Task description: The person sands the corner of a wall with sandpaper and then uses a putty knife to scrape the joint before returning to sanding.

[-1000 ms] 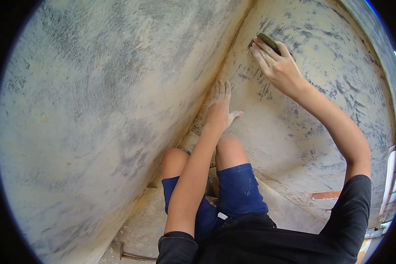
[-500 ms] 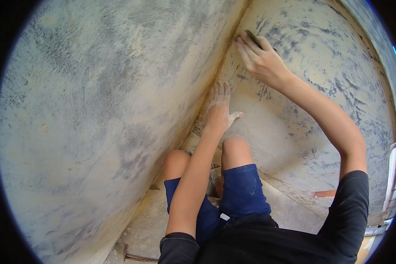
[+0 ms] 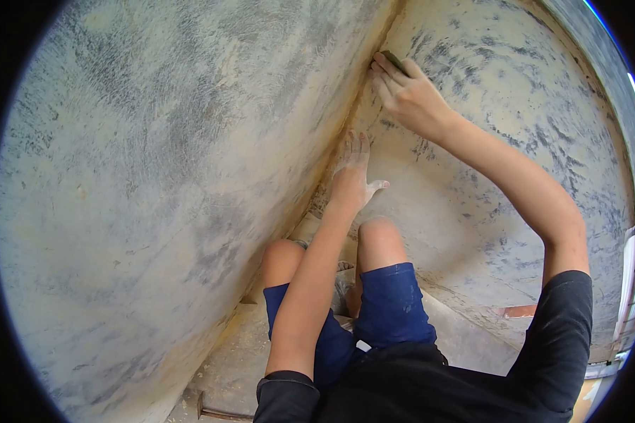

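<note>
Knees: we crouch in blue shorts (image 3: 388,303) at 6 o'clock, squeezed into the corner where two plastered walls meet.
Left hand: our left hand (image 3: 351,176) lies flat on the right wall (image 3: 473,183) just beside the corner seam (image 3: 346,120), fingers spread, its grip released, holding nothing, bracing us.
Right hand: our right hand (image 3: 406,92) is up at 12 o'clock, fingers clenched over a dark sanding block (image 3: 394,61), pressing it against the right wall tight by the seam.
Step in hand: we judge we are rubbing down the plaster along the corner.
Next move: it calls for firm, even strokes along the seam, without gouging the left wall (image 3: 162,176).
</note>
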